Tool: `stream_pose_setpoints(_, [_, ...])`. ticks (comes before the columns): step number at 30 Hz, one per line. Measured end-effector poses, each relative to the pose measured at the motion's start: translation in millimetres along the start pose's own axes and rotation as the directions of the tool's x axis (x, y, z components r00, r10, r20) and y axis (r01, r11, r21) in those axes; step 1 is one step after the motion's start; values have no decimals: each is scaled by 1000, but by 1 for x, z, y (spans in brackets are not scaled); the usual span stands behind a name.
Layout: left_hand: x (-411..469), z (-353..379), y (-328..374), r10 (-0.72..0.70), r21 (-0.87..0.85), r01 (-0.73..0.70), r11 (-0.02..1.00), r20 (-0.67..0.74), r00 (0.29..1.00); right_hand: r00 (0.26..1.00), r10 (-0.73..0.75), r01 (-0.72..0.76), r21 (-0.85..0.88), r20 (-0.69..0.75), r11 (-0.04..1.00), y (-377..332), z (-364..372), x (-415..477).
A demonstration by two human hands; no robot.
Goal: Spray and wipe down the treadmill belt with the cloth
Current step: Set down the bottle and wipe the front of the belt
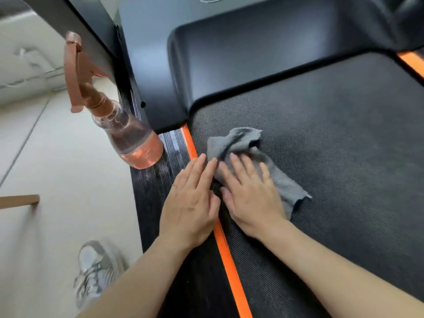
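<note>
A crumpled grey cloth (238, 143) lies on the black textured treadmill belt (332, 138), close to the belt's left edge. My right hand (251, 193) presses flat on the cloth with straight fingers. My left hand (191, 203) lies flat beside it, across the orange stripe (229, 260) and the ribbed side rail, its fingertips touching the cloth's left edge. A clear spray bottle (135, 138) with a copper-coloured trigger head and pink liquid stands on the left side rail, just ahead of my left hand.
The treadmill's black motor cover (252, 53) rises at the head of the belt, and a black upright post (91, 26) stands at the left. Pale floor (57, 168) lies left of the machine, with a grey sneaker (96, 271) and a wooden bar end (20, 200).
</note>
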State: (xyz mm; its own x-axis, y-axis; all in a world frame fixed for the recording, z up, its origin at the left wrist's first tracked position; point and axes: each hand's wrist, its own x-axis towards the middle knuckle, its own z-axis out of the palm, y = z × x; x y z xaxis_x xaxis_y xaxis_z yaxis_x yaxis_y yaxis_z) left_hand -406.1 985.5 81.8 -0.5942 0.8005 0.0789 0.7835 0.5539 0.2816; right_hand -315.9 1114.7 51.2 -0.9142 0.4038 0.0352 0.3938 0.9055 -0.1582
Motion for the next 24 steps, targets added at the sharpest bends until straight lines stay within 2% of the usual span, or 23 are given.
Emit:
stream_pose_setpoints(2, [-1, 1, -3, 16, 10, -16, 1000, -4, 1000, 986, -160, 158, 39, 46, 987, -2, -2, 6])
stream_pose_setpoints(4, [-1, 3, -5, 18, 39, -18, 999, -19, 1000, 973, -226, 226, 5, 54, 974, 32, -4, 23])
stream_pose_setpoints(6, [0, 2, -4, 16, 45, -15, 999, -15, 1000, 997, -76, 77, -50, 6, 996, 93, -11, 36])
stream_pose_setpoints(8, [0, 3, -4, 20, 51, -20, 998, -8, 1000, 977, 210, -210, -13, 31, 978, 141, -27, 43])
stream_pose_setpoints(9, [0, 3, -4, 22, 59, -22, 998, -4, 1000, 944, 322, -323, 13, 73, 946, 144, -32, 43])
stream_pose_setpoints(10, [-1, 4, -3, 22, 64, -22, 998, 1, 1000, 922, 383, -385, 48, 53, 922, 134, -31, 42])
stream_pose_setpoints(11, [-1, 3, -2, 20, 64, -20, 998, 2, 1000, 927, 376, -375, 69, 6, 924, 110, -28, 38])
stream_pose_setpoints(13, [-1, 2, -2, 12, 71, -12, 997, -2, 1000, 984, 173, -167, 110, -49, 980, 48, -11, 25])
stream_pose_setpoints(15, [-1, 1, -2, 26, 88, -26, 996, 1, 1000, 998, -42, 48, 152, -42, 987, 3, -1, 10])
stream_pose_setpoints(17, [-1, 1, -2, 41, 95, -42, 995, 15, 999, 983, -182, 176, 141, 30, 974, 9, -11, 15])
stream_pose_setpoints(19, [-2, 1, -2, 34, 93, -37, 995, 34, 999, 976, -202, 205, -30, 81, 978, 58, -11, 28])
stream_pose_setpoints(20, [-2, 0, -3, 27, 96, -31, 995, 38, 999, 988, -122, 131, -98, 97, 987, 88, -14, 38])
stream_pose_setpoints(21, [-2, 0, -3, 24, 95, -28, 995, 44, 999, 994, 35, -23, -116, 102, 993, 115, -21, 47])
stream_pose_setpoints(23, [-2, 1, -2, 26, 97, -30, 995, 48, 999, 936, 334, -332, -36, 113, 943, 144, -34, 59])
stream_pose_setpoints(24, [-2, 1, -3, 22, 96, -26, 995, 43, 999, 909, 405, -405, -23, 99, 914, 135, -36, 64])
